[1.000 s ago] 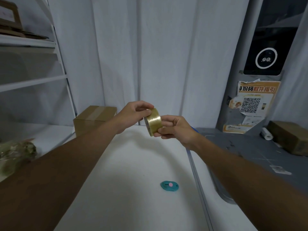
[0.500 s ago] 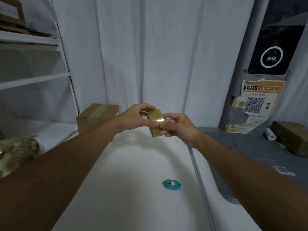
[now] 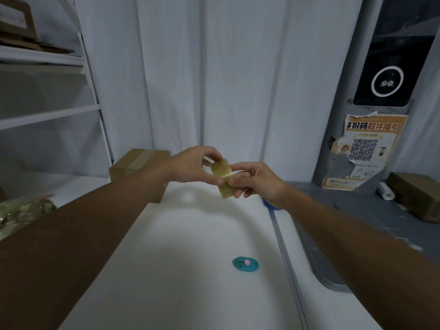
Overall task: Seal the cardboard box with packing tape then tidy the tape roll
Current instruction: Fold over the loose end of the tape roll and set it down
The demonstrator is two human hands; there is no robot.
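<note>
Both hands hold a yellowish clear tape roll (image 3: 223,177) in the air above the far end of the white table (image 3: 166,270). My left hand (image 3: 194,166) grips its upper edge from the left. My right hand (image 3: 254,181) pinches its lower right side, thumb pressed on the outer face. The roll is seen edge-on, its broad band facing me. A brown cardboard box (image 3: 137,166) with a tape strip over its top seam stands behind my left forearm, at the table's far left corner.
A teal cutter (image 3: 245,263) with a pink button lies on the table near the right edge. White shelves (image 3: 47,115) rise on the left, a bag of greenish stuff (image 3: 21,213) below them. Right of the table, a grey surface (image 3: 357,210) carries another box (image 3: 419,196) and a paper roll (image 3: 385,194).
The roll has turned in my hands from showing its round side to showing its band. My right thumb has shifted onto the outer face. The view has drifted slightly left.
</note>
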